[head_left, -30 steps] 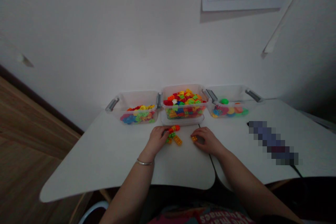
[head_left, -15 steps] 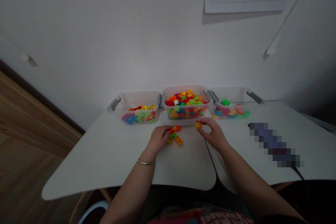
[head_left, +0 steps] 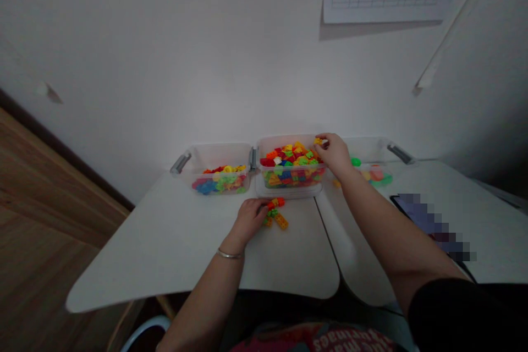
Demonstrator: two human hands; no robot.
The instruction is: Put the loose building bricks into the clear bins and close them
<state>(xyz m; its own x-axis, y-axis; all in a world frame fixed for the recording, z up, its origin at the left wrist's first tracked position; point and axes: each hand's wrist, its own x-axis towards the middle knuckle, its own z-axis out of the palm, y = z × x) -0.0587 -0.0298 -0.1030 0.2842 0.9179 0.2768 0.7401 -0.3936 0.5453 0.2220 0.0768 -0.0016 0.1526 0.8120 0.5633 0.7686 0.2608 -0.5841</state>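
Note:
Between the thumb and fingers of my right hand (head_left: 336,155) is a small yellow building brick (head_left: 318,141), held over the right back part of the middle clear plastic box (head_left: 264,144). Loose bricks (head_left: 292,157) of many colours fill that box. My left hand (head_left: 251,218) rests on the table with its fingers closed on the left side of a small model of joined building bricks (head_left: 280,221) in orange, red, green and yellow. Part of the model is hidden behind those fingers.
A left clear box (head_left: 220,148) contains mixed coloured pieces. My right forearm partly covers the right clear box (head_left: 369,146). A flat lid (head_left: 289,193) lies under the middle box. A blurred-out device (head_left: 424,220) with a cable lies at right. A seam runs between two white tables (head_left: 297,264).
My right hand has moved forward and up from the table in front of the middle box to above it, carrying the yellow brick. My left hand and the model have stayed in place.

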